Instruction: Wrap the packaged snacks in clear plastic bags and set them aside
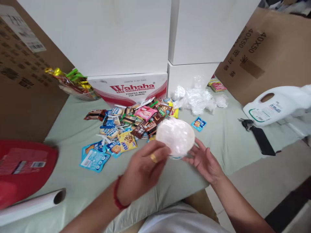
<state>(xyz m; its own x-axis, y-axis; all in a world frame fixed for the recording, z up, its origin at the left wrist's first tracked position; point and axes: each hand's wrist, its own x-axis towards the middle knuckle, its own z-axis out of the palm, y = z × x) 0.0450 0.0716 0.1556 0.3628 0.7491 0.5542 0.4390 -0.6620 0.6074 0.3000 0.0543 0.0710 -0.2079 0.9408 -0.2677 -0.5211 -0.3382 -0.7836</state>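
Observation:
A round white tub (175, 136), its top covered by a shiny, wrinkled clear film, is held over the near part of the cloth-covered surface. My left hand (148, 161), with a gold ring and a red wrist cord, pinches the tub's near left edge between thumb and fingers. On the other side, my right hand (205, 161) is spread and palm up, its fingertips at the tub's lower right side. Just beyond lies a heap of small wrapped snacks (143, 118), partly hidden by the tub. One blue snack packet (198, 124) lies apart to the right.
Crumpled clear plastic (199, 98) sits at the back, beside a Wahaha carton (131, 87). A bowl of snacks (80, 92) stands back left. At right are a white jug (272, 105), keys (246, 124) and a black phone-like slab (262, 140). A red container (26, 168) and white roll (31, 205) are left.

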